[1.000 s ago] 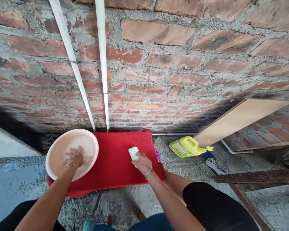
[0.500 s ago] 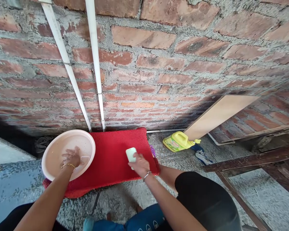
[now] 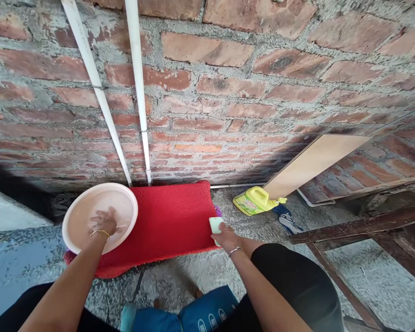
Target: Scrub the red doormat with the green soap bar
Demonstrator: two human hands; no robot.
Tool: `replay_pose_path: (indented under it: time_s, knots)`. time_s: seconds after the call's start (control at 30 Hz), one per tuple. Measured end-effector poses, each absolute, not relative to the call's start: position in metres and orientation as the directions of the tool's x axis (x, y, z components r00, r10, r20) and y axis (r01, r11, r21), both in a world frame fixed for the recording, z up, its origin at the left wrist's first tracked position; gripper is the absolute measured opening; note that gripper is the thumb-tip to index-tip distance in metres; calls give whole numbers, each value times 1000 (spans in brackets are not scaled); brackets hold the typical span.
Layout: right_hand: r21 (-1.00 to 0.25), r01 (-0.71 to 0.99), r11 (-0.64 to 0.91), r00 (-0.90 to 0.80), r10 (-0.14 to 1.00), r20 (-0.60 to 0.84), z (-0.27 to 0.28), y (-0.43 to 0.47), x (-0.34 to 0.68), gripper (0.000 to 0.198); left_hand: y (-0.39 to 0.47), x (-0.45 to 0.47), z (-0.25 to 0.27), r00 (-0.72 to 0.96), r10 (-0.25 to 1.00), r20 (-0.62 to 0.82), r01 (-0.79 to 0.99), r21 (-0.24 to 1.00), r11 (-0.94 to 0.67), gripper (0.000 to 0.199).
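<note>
My left hand is in the pale pink basin, its fingers spread in what looks like clear water. The basin stands on the left end of a red, nubby cloth, which covers a low, long surface. At that cloth's right edge my right hand is closed around a pale green, flat, rounded block. My fingers and palm cover part of the block, and its underside is hidden. Something purple shows just past the cloth's right edge.
A yellow jug lies on the concrete floor to the right, near a leaning board and a dark blue and white item. Two white pipes run down the brick wall. A wooden frame stands at the right.
My right hand has moved right with the pale green block, from the cloth's middle-right to its right edge. My left hand stays in the basin. The view has shifted slightly.
</note>
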State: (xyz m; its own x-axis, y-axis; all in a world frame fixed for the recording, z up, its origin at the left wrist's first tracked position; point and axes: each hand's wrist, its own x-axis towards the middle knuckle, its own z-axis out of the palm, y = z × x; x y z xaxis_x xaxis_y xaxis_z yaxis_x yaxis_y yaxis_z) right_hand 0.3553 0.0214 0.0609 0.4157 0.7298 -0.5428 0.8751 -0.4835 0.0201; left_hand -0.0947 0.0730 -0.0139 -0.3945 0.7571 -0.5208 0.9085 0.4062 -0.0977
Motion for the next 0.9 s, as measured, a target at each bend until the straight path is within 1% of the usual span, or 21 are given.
replay_pose_path:
  time_s: [0.07, 0.1, 0.17, 0.27, 0.33, 0.4, 0.43, 0.5, 0.57, 0.67, 0.73, 0.8, 0.9]
  knots:
    - [76, 843, -533, 490, 700, -519, 68, 23, 372, 43, 73, -93, -10, -394, 756, -523, 909, -97, 406, 107]
    - [80, 844, -530, 492, 708, -507, 70, 23, 371, 42, 73, -92, -9, -394, 756, -522, 909, -96, 406, 109]
    - [40, 884, -466, 421, 755, -503, 72, 23, 347, 42, 73, -91, -7, -393, 757, -522, 908, -92, 408, 113]
    - [-60, 957, -285, 207, 809, -550, 67, 14, 273, 44, 74, -92, -8, -401, 745, -533, 903, -92, 420, 114]
    - [-153, 980, -127, 11, 806, -592, 60, 2, 213, 45, 75, -92, -9, -404, 738, -540, 901, -96, 423, 111]
    - [-254, 966, 38, -186, 785, -591, 53, -11, 159, 45, 74, -93, -10, -408, 738, -537, 899, -99, 426, 104]
    - [-290, 952, 99, -257, 773, -580, 50, -17, 137, 46, 74, -94, -11, -409, 741, -532, 899, -98, 426, 100]
    - [-331, 923, 199, -363, 738, -569, 44, -26, 105, 49, 73, -95, -12, -400, 749, -528, 903, -90, 419, 95]
    - [-339, 905, 258, -415, 714, -564, 39, -31, 91, 49, 72, -97, -12, -373, 758, -535, 913, -69, 402, 96]
    - [-329, 906, 267, -415, 720, -556, 35, -32, 105, 48, 73, -101, -14, -341, 771, -538, 923, -34, 384, 106]
    - [-289, 933, 212, -345, 749, -565, 33, -29, 133, 46, 74, -102, -16, -342, 770, -540, 921, -29, 388, 114]
    - [-214, 971, 106, -215, 783, -584, 34, -25, 173, 45, 75, -102, -18, -350, 757, -551, 917, -34, 399, 120]
    - [-81, 993, -87, 23, 807, -590, 42, -19, 247, 45, 76, -102, -20, -361, 751, -553, 911, -37, 411, 120]
